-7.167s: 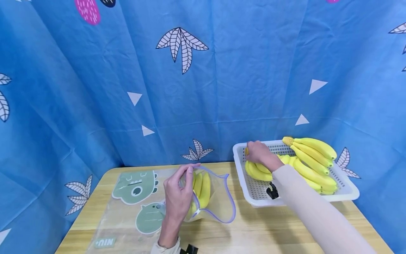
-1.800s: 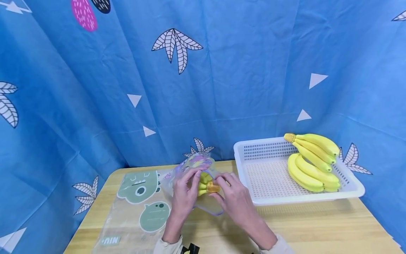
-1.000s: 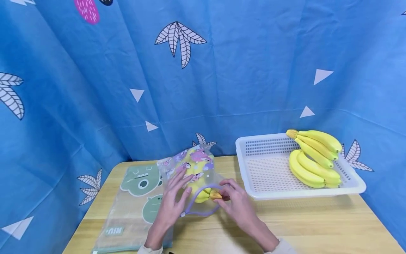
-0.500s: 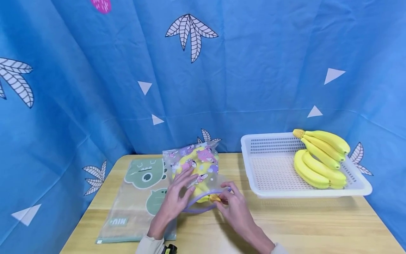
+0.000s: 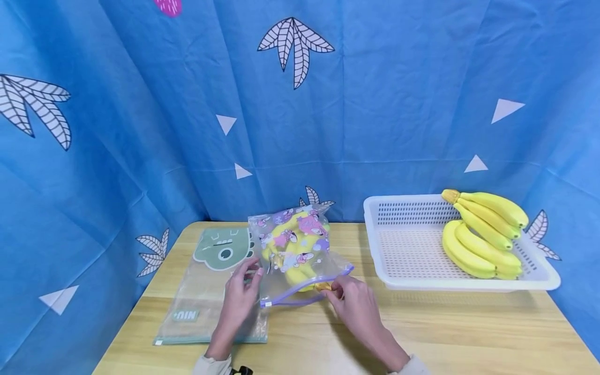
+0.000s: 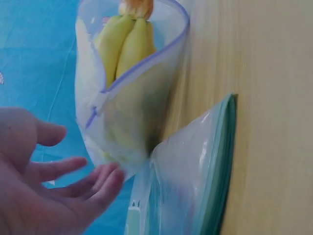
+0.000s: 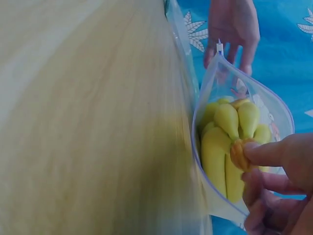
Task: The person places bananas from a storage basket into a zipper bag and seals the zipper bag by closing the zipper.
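Note:
A clear slider-zip bag [image 5: 292,265] with pink and purple prints lies on the table, its purple-edged mouth facing the person. Yellow bananas [image 7: 214,154] fill it, more than one bunch. At the mouth my right hand [image 5: 358,307] pinches the brown stem [image 7: 239,154] of a banana bunch between thumb and fingers. My left hand [image 5: 241,294] is by the bag's left side, fingers loosely bent and holding nothing; in the left wrist view this hand [image 6: 63,181] is palm up, close to the bag. Whether a fingertip touches the bag is unclear.
A second zip bag [image 5: 206,291], flat with a green dinosaur print, lies left of the filled one, partly under my left hand. At right stands a white perforated basket [image 5: 403,284] with two banana bunches [image 5: 478,250]. A blue curtain [image 5: 398,104] hangs behind the wooden table [image 5: 445,333].
The right hand has brought a banana bunch from the basket into the bag. The bag, earlier held up, now lies flatter. My left hand has come off its top to its left side.

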Action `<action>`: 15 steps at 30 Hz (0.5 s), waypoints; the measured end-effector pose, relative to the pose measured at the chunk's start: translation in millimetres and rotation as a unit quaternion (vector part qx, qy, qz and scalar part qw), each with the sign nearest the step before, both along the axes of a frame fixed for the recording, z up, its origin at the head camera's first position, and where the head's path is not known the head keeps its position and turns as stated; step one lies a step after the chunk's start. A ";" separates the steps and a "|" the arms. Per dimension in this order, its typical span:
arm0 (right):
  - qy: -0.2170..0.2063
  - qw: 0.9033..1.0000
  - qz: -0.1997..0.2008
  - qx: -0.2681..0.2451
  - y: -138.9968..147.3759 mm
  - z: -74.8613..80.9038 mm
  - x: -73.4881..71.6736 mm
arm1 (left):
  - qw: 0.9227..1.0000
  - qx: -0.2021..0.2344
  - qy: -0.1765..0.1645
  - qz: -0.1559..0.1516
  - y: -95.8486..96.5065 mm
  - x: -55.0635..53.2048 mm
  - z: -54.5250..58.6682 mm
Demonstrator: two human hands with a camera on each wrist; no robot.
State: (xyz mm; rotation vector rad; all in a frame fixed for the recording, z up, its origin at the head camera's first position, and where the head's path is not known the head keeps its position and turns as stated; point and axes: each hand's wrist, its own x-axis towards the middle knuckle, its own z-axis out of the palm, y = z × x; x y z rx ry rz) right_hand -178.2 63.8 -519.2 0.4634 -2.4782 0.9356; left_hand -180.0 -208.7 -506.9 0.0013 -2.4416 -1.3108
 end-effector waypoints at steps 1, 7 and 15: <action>-0.016 1.000 0.007 -0.007 0.1 0.7 -0.3 | 1.000 0.007 -0.023 -0.002 -1.0 2.2 -0.4; -0.099 0.991 0.052 -0.071 0.3 2.3 -2.4 | 0.981 0.102 -0.157 -0.044 -5.3 16.0 -3.6; -0.113 0.989 0.059 -0.073 -2.4 -1.2 -4.9 | 0.935 0.266 -0.216 -0.090 -3.8 24.5 -14.4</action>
